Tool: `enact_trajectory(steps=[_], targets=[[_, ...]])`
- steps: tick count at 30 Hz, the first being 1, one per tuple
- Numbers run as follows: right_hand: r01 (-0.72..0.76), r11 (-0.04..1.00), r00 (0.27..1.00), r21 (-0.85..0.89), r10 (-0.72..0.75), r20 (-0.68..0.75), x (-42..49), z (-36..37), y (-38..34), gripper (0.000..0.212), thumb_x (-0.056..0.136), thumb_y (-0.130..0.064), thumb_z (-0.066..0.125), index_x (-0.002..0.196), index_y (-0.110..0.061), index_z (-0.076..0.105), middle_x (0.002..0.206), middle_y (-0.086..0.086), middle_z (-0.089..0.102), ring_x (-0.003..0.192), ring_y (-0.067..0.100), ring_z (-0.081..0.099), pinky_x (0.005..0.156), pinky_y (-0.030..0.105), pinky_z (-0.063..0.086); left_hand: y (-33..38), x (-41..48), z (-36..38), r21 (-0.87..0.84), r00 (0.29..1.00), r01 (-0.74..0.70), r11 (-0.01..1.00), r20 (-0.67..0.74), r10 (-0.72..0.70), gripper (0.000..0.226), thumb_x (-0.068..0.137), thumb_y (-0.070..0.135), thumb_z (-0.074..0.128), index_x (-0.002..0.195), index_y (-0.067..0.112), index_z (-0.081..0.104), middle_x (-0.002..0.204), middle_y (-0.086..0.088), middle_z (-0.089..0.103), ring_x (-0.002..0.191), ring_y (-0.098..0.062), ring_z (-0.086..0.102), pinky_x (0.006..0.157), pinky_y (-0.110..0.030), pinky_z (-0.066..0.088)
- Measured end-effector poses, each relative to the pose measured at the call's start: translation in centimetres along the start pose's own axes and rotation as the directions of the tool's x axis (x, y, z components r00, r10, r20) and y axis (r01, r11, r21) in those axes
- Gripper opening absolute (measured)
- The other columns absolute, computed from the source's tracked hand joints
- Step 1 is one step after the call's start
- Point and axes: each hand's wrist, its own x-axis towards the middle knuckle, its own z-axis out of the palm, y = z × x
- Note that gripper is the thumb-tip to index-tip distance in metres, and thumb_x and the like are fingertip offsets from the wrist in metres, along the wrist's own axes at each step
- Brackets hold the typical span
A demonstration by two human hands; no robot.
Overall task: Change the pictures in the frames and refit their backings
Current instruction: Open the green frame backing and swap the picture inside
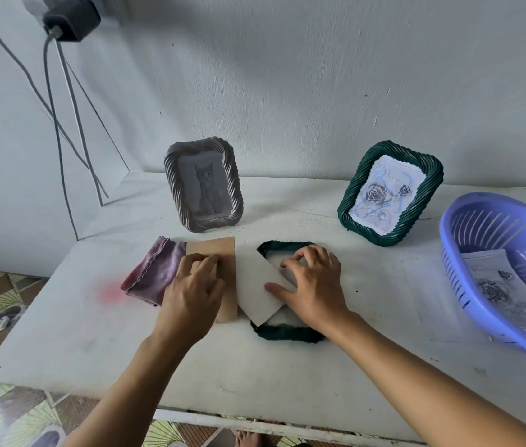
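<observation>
A dark green woven frame [287,334] lies face down on the white table [93,343]. A grey card [256,287] lies slanted across its opening. My right hand [314,287] rests on the frame, thumb on the card's lower edge and fingertips at its upper right corner. A brown backing board [214,248] lies flat just left of the frame, and my left hand [192,291] presses down on it with bent fingers. A grey frame [203,185] with a cat picture and a green frame [390,196] with a rose drawing stand upright behind.
A folded pink cloth [151,274] lies left of the brown board. A purple plastic basket [507,272] at the right edge holds printed rose pictures [500,287]. Cables [71,124] hang down the wall at the left. The table's near edge is close to my arms.
</observation>
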Motion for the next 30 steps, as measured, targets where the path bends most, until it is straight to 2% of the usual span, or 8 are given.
enact_trajectory(steps=[3, 6, 10, 14, 21, 25, 28, 30], targets=[[-0.032, 0.999, 0.999, 0.025, 0.032, -0.014, 0.1, 0.3, -0.2, 0.037, 0.073, -0.055, 0.076, 0.093, -0.025, 0.071, 0.101, -0.001, 0.056, 0.105, 0.027, 0.051, 0.089, 0.049, 0.044, 0.0, -0.5, 0.6, -0.028, 1.000, -0.020, 0.999, -0.001, 0.020, 0.037, 0.090, 0.011, 0.058, 0.127, 0.018, 0.061, 0.133, -0.004, 0.051, 0.111, -0.024, 0.056, 0.084, -0.034, 0.046], [-0.073, 0.996, 0.997, 0.056, 0.073, 0.003, 0.2, 0.5, -0.5, 0.032, 0.071, -0.044, 0.083, 0.093, -0.023, 0.070, 0.102, 0.000, 0.057, 0.105, 0.030, 0.053, 0.085, 0.047, 0.046, -0.1, -0.7, 0.9, -0.037, 1.000, -0.019, 0.999, -0.011, 0.018, 0.037, 0.091, 0.011, 0.056, 0.127, 0.018, 0.060, 0.134, -0.002, 0.048, 0.110, -0.024, 0.055, 0.081, -0.031, 0.044], [-0.106, 0.994, 0.992, 0.021, 0.104, 0.074, 0.4, 0.4, -0.9, 0.032, 0.083, -0.039, 0.074, 0.109, -0.023, 0.063, 0.116, -0.002, 0.054, 0.118, 0.026, 0.044, 0.093, 0.043, 0.037, -0.3, -0.6, 1.1, -0.016, 0.999, -0.050, 0.999, -0.022, 0.050, 0.033, 0.091, 0.010, 0.057, 0.124, 0.014, 0.061, 0.131, -0.004, 0.051, 0.116, -0.024, 0.053, 0.080, -0.032, 0.047], [-0.101, 0.992, 0.987, -0.076, 0.109, 0.119, 0.9, -0.3, -0.9, 0.034, 0.091, -0.038, 0.065, 0.119, -0.025, 0.052, 0.119, -0.004, 0.055, 0.119, 0.024, 0.040, 0.090, 0.042, 0.033, -1.0, 0.1, 2.0, 0.167, 0.997, -0.073, 0.983, 0.011, 0.072, 0.023, 0.086, 0.024, 0.059, 0.108, 0.019, 0.063, 0.123, -0.005, 0.057, 0.094, -0.030, 0.063, 0.065, -0.036, 0.051], [-0.104, 0.986, 0.983, -0.128, 0.121, 0.139, 1.5, -1.1, -0.7, 0.034, 0.089, -0.037, 0.066, 0.119, -0.025, 0.055, 0.115, 0.000, 0.056, 0.117, 0.026, 0.039, 0.086, 0.042, 0.030, -2.1, 0.6, 3.2, 0.362, 0.998, -0.054, 0.931, -0.010, 0.062, 0.039, 0.086, 0.047, 0.034, 0.099, 0.028, 0.065, 0.110, 0.003, 0.061, 0.099, -0.028, 0.051, 0.080, -0.040, 0.043], [-0.057, 0.988, 0.994, -0.146, 0.070, 0.082, 0.8, -0.9, -0.4, 0.029, 0.084, -0.026, 0.063, 0.113, -0.023, 0.064, 0.112, 0.002, 0.056, 0.111, 0.030, 0.045, 0.082, 0.042, 0.031, -2.9, 0.3, 3.7, 0.386, 0.997, -0.063, 0.920, -0.011, 0.073, 0.038, 0.090, 0.050, 0.036, 0.109, 0.031, 0.062, 0.113, 0.002, 0.057, 0.099, -0.025, 0.049, 0.081, -0.041, 0.040], [-0.083, 0.988, 0.997, -0.133, 0.082, -0.012, 0.5, -0.6, -0.3, 0.023, 0.082, -0.036, 0.057, 0.096, -0.021, 0.069, 0.101, 0.001, 0.060, 0.099, 0.030, 0.053, 0.077, 0.041, 0.031, -2.6, 0.5, 3.9, 0.386, 0.997, -0.063, 0.920, -0.019, 0.076, 0.035, 0.091, 0.053, 0.038, 0.104, 0.032, 0.062, 0.118, 0.002, 0.056, 0.106, -0.025, 0.047, 0.084, -0.044, 0.037], [-0.110, 0.984, 0.994, -0.141, 0.112, 0.001, 0.7, -0.6, -0.5, 0.040, 0.082, -0.055, 0.051, 0.098, -0.023, 0.067, 0.099, -0.001, 0.060, 0.098, 0.028, 0.054, 0.076, 0.041, 0.031, -1.9, 0.7, 4.1, 0.354, 0.996, -0.078, 0.932, -0.013, 0.088, 0.031, 0.092, 0.052, 0.041, 0.099, 0.033, 0.064, 0.124, 0.003, 0.055, 0.113, -0.025, 0.045, 0.087, -0.045, 0.033]])
